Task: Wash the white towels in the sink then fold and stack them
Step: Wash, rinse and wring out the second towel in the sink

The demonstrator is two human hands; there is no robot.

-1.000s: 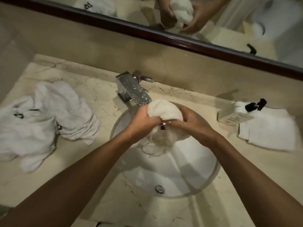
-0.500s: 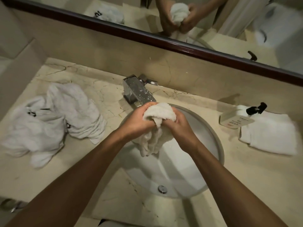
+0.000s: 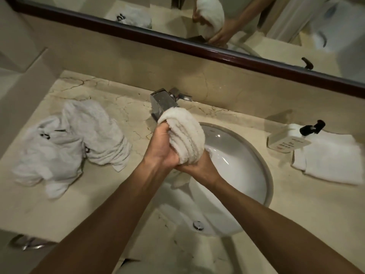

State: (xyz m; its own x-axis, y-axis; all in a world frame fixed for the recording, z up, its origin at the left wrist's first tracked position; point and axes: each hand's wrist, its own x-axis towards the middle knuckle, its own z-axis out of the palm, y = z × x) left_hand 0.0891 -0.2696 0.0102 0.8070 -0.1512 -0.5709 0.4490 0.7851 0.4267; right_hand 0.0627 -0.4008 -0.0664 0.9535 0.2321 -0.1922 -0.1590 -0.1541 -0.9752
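Towel (image 3: 184,133), white and bunched into a thick roll, is held over the left rim of the sink (image 3: 264,169), between both hands. Left hand (image 3: 161,149) grips its upper left side, fingers curled into the cloth; right hand (image 3: 199,167) clasps it from below, palm up against the lower end, fingers wrapped under the roll and mostly hidden. Heels of the two hands touch. A loose tail of the towel hangs beneath the hands toward the basin.

Just beyond the hands, partly hidden by the top of the roll, stands the chrome faucet (image 3: 162,99). Below the right forearm, at the near side of the basin, sits the drain (image 3: 198,225).

Left of the left hand, well apart on the marble table (image 3: 122,113), lies a crumpled heap of white towels (image 3: 69,143) with small dark marks on them. Right of the right hand, past the sink, a white soap dispenser (image 3: 288,140) with a black pump lies beside a folded white towel (image 3: 331,159), touching its left edge.

Above the hands, the dark-framed mirror (image 3: 197,47) reflects the hands and the towel.
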